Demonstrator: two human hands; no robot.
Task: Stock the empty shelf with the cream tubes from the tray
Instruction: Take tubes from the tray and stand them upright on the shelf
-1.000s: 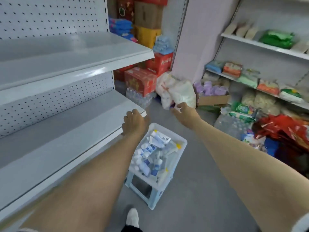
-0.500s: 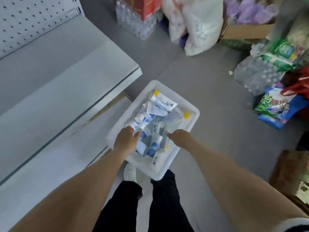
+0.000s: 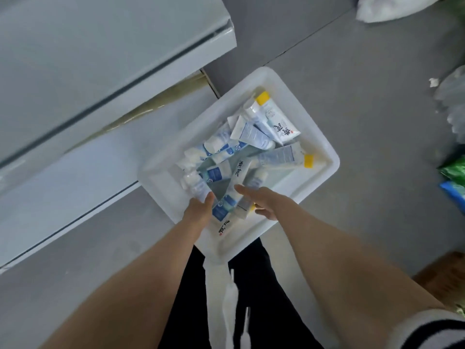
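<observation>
A white tray [image 3: 324, 157] sits just below me and holds several cream tubes [image 3: 251, 133], white and blue, some with yellow caps. My left hand [image 3: 198, 210] reaches into the tray's near left corner. Its fingertips rest on a blue-and-white tube [image 3: 198, 187], and its fingers are curled out of sight. My right hand [image 3: 263, 201] is over the near side of the tray with forefinger and thumb apart. A white tube [image 3: 242, 206] lies between them. The empty white shelves [image 3: 100, 59] run along the left.
The tray rests on a pale stool [image 3: 217, 275] between my black-trousered legs [image 3: 261, 285]. On the grey floor a white bag [image 3: 392, 8] lies at the top right. Packaged goods [image 3: 453, 172] crowd the right edge, and a brown box [image 3: 442, 268] sits at the lower right.
My view has tipped down from the shelves to the tray. Both hands dropped from shelf height into the tray and now touch tubes at its near side.
</observation>
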